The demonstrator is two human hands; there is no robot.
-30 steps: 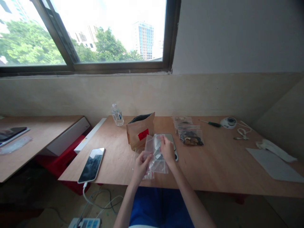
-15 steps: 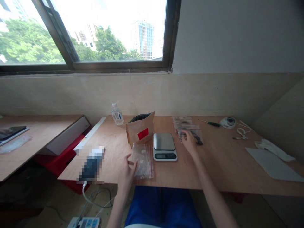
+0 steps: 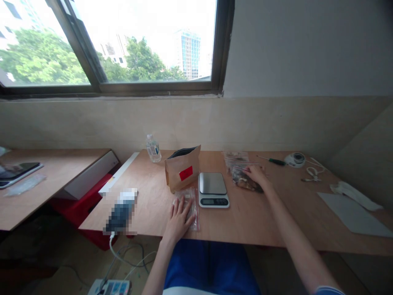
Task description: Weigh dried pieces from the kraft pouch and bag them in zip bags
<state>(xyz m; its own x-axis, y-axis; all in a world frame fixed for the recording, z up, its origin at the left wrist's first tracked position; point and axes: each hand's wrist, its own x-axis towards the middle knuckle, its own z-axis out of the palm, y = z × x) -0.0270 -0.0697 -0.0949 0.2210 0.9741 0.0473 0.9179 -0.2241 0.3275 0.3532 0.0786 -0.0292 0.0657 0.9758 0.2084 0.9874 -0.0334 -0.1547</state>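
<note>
My left hand (image 3: pixel 180 216) lies flat, fingers spread, on a stack of clear zip bags (image 3: pixel 195 221) near the table's front edge. To the right of the scale, my right hand (image 3: pixel 257 173) has its fingers closed at the upper edge of a filled zip bag (image 3: pixel 242 182). Dark and brownish pieces show through that bag's plastic; what exactly they are is too small to tell. More zip bags (image 3: pixel 233 157) lie just behind it. Between my hands stands a white kitchen scale (image 3: pixel 213 188) with a bare metal plate. A brown paper pouch (image 3: pixel 181 170) with a red label stands upright, its top open.
A plastic bottle (image 3: pixel 153 148) stands at the back left, and a phone (image 3: pixel 121 211) with a cable lies at the left. Toward the right are a screwdriver (image 3: pixel 276 161), a white dome camera (image 3: pixel 295 159), a white cloth (image 3: pixel 356 195) and a pale sheet (image 3: pixel 353 215).
My left hand has moved from the zip bags' left edge to flat on top of them. My right hand has shifted right along the filled bag, whose contents now show more.
</note>
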